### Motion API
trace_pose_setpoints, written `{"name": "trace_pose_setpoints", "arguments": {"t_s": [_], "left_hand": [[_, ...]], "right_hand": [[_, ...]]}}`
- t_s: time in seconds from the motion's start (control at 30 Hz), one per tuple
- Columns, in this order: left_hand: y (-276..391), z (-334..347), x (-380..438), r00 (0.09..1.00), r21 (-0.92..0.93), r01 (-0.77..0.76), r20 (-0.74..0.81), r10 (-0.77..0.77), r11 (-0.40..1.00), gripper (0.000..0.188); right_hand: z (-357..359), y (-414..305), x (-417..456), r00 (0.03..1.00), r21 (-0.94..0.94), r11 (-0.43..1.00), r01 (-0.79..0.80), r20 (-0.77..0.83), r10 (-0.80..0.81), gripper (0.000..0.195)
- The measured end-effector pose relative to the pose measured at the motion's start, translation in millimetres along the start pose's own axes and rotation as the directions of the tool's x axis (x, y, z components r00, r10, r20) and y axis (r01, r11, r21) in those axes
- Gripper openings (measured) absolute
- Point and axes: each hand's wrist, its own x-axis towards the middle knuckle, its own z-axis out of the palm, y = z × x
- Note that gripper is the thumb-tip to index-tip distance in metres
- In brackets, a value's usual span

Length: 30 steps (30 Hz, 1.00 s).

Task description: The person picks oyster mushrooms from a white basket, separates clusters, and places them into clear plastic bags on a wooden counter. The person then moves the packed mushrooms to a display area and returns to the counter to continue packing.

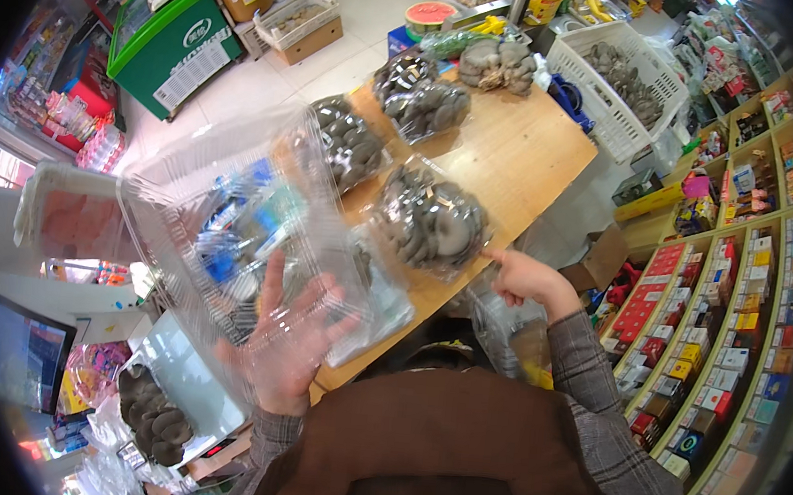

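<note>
My left hand (289,337) is spread behind a large clear plastic tray (249,157), which tilts over the left end of the wooden table (540,140); the hand shows through the plastic, with its fingers apart. Whether it grips the tray is hard to tell. My right hand (528,280) is beside the table's near edge, its index finger pointing at a film-wrapped pack of grey oyster mushrooms (434,219); it holds nothing that shows. Further wrapped mushroom packs (352,145) (426,109) lie behind, and an unwrapped mushroom cluster (497,65) sits at the far end.
A white crate (615,90) of mushrooms stands beyond the table. Another mushroom cluster (152,417) rests on a scale's pale plate (191,371) at lower left, near a monitor (16,348). Shelves of small boxes (719,360) line the right. A green chest freezer (173,51) stands far left.
</note>
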Motion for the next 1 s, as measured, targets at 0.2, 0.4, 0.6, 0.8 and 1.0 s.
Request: {"name": "trace_pose_setpoints", "arguments": {"t_s": [0.2, 0.4, 0.6, 0.8, 1.0], "left_hand": [[-68.0, 20.6, 43.4, 0.994, 0.104, 0.102, -0.043, -0.098, 0.989, 0.115], [-193.7, 43.4, 131.7, 0.954, -0.082, 0.262, -0.129, -0.271, 0.962, 0.098], [-294.4, 18.8, 192.3, 0.9, -0.374, 0.273, -0.225, -0.372, 0.886, 0.082], [-327.3, 0.0, 199.6, 0.886, -0.388, 0.087, -0.391, -0.249, 0.918, 0.071], [-320.2, -14.8, 178.8, 0.804, -0.447, 0.135, -0.473, -0.361, 0.884, 0.069]], "right_hand": [[-120.8, 46.9, -80.8, 0.973, 0.177, 0.958, 0.227, -0.081, -0.216, 0.064], [-230.1, 92.2, -77.1, 0.767, 0.269, 0.799, 0.538, -0.55, -0.331, 0.056], [-277.0, 106.5, -1.5, 0.625, -0.185, 0.812, 0.554, -0.552, -0.552, 0.044], [-292.4, 69.9, 58.7, 0.57, -0.512, 0.715, 0.476, -0.439, -0.694, 0.041], [-302.2, 44.7, 92.5, 0.572, -0.541, 0.687, 0.485, -0.399, -0.717, 0.04]]}}
